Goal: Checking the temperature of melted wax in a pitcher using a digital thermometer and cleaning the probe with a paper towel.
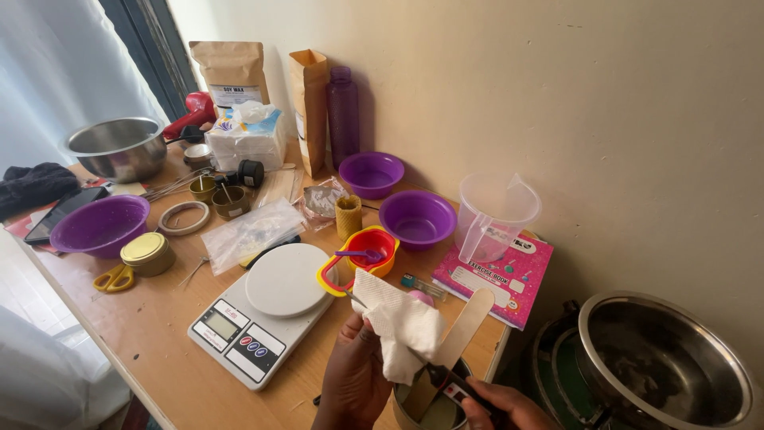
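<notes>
With the white tissue (402, 330) pinched in the left hand (354, 378), the wooden stirrer (461, 326) gripped by the right hand (501, 406) is best wiped firmly over the tin (438, 410).

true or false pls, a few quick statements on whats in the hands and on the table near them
1. The left hand holds a white tissue. True.
2. The right hand holds yellow scissors. False: the scissors lie on the table, far from both hands.
3. The wooden stirring stick reaches into a small tin. True.
4. The kitchen scale carries a purple bowl. False: its round plate is bare.
</notes>
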